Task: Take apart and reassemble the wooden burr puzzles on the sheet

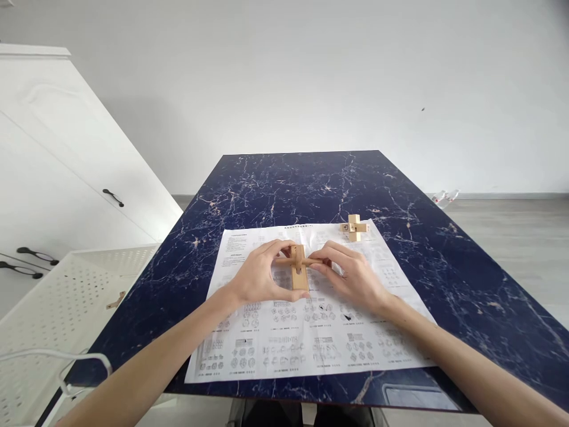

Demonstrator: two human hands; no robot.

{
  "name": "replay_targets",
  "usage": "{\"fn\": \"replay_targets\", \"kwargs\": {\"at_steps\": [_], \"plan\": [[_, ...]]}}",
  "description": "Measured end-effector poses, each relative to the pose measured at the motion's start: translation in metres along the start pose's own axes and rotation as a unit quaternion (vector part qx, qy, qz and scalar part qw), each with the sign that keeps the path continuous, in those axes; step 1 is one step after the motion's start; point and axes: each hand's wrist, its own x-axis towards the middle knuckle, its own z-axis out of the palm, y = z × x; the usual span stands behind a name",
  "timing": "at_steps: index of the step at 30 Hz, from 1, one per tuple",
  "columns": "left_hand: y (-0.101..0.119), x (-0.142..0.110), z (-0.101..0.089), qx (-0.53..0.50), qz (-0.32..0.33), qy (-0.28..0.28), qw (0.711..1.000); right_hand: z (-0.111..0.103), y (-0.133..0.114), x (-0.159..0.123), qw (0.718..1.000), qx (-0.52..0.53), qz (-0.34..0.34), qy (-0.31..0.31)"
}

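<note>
Between my two hands, above a printed sheet, is a wooden puzzle (299, 281) made of a flat upright block with a rounded stick crossing through it. My left hand (262, 273) grips the block from the left, thumb at its lower end and fingers at its top. The fingertips of my right hand (349, 273) pinch the right end of the wooden stick (312, 261). Under both hands lies the white instruction sheet (284, 350), covered with small drawings and text. A second wooden puzzle (354, 228), a cross of interlocked bars, stands on the sheet's upper right corner.
The sheet lies on a dark blue marbled table (284, 184). To the left, a white perforated basket (80, 284) holds a small wooden piece (116, 300). A white cable (57, 354) runs beside the table's left edge. White cabinets (53, 148) stand further left.
</note>
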Motion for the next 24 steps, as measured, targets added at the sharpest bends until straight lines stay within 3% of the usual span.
{"fn": "replay_targets", "kwargs": {"at_steps": [10,24], "plan": [[-0.0021,0.0003,-0.0040,0.008,-0.004,-0.029,1.000,-0.0046,-0.0040,0.0001,0.999,0.006,0.004,-0.041],[-0.0036,0.0007,-0.0036,0.023,0.001,-0.048,0.999,-0.0014,-0.0050,-0.0035,0.999,0.007,0.033,-0.041]]}}
